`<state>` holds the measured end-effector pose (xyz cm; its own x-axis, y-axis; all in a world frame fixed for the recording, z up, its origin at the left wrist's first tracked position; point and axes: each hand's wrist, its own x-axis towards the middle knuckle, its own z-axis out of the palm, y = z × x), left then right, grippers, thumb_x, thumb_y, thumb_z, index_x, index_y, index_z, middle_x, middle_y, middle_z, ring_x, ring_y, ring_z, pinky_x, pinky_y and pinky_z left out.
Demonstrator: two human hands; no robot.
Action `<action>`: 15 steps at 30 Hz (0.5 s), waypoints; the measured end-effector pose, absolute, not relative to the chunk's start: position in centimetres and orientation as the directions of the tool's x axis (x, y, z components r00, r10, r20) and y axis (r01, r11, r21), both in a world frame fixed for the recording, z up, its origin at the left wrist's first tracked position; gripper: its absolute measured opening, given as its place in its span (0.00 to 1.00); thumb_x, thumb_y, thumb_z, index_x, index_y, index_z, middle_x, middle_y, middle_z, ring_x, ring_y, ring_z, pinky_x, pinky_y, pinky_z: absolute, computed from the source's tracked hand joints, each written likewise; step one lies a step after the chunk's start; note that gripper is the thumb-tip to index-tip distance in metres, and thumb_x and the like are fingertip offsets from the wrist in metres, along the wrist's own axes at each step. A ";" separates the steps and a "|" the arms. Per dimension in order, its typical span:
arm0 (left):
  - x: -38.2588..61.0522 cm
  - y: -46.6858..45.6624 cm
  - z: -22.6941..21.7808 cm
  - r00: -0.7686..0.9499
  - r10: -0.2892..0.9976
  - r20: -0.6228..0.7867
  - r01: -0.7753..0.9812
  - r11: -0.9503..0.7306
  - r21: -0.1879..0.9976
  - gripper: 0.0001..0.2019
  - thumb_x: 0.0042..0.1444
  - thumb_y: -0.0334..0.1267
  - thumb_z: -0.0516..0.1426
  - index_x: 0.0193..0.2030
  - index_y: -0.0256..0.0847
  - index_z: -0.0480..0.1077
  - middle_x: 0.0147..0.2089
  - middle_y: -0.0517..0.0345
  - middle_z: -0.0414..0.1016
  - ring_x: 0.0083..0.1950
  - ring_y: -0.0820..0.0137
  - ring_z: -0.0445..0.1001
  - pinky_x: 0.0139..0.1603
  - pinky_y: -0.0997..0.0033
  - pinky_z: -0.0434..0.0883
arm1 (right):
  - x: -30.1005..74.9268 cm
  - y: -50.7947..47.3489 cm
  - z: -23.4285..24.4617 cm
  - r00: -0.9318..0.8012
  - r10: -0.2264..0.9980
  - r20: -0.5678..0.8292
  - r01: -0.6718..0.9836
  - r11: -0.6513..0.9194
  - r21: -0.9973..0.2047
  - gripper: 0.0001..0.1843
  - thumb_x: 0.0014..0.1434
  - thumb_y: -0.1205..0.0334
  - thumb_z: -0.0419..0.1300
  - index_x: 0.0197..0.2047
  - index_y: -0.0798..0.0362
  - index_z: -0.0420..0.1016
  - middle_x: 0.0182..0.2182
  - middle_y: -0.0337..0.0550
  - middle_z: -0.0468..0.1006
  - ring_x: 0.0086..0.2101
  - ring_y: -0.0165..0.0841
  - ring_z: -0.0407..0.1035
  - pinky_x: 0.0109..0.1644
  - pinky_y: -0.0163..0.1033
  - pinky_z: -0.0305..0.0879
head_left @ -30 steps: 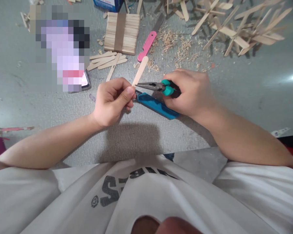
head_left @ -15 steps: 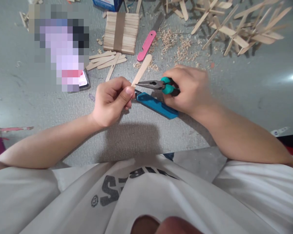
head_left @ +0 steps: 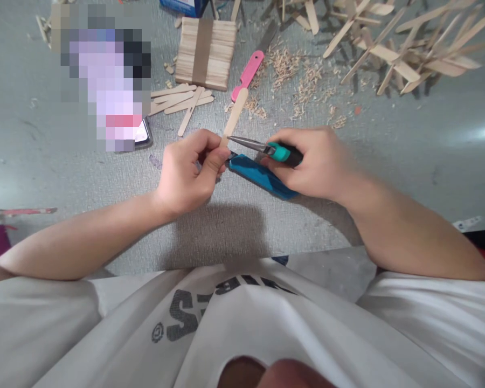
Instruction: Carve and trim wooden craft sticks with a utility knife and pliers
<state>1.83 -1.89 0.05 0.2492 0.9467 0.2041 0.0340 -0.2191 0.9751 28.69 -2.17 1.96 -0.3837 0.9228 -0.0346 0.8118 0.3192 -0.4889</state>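
Pinched between the thumb and fingers of my left hand [head_left: 194, 171] is a popsicle stick [head_left: 236, 112], its rounded end pointing up and away. My right hand [head_left: 313, 161] is closed around needle-nose pliers [head_left: 281, 152] with teal and black handles. The tips of the pliers meet the stick just above my left thumb; whether the jaws pinch the wood I cannot tell. Beneath the pliers and partly under my right hand lies a blue utility knife [head_left: 261, 175] on the table.
A banded bundle of sticks [head_left: 216, 54], loose sticks [head_left: 178, 99] and a pink-handled knife [head_left: 248, 73] lie beyond my hands. Wood shavings [head_left: 286, 64] are scattered nearby. Stick assemblies [head_left: 388, 54] stand at the far right. A phone [head_left: 143, 132], mostly blurred out, is at left.
The pliers have rolled in my right hand, so their jaws now show edge-on, with the tips still at the stick. The whole view has shifted slightly.
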 end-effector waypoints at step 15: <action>2.1 -1.0 -0.1 0.194 0.955 0.225 -0.149 -0.198 0.969 0.23 0.68 0.65 0.71 0.44 0.45 0.82 0.32 0.62 0.79 0.27 0.75 0.77 0.29 0.73 0.76 | 30.1 -0.1 -1.0 -0.564 0.781 0.270 0.766 0.616 -0.183 0.20 0.58 0.58 0.61 0.53 0.48 0.81 0.44 0.47 0.88 0.41 0.46 0.82 0.41 0.47 0.70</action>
<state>2.11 -1.01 -0.07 0.1939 0.9549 0.2249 -0.1492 -0.1978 0.9688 30.14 -0.08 -1.03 -0.5637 0.7808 0.2695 0.7659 0.6163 -0.1834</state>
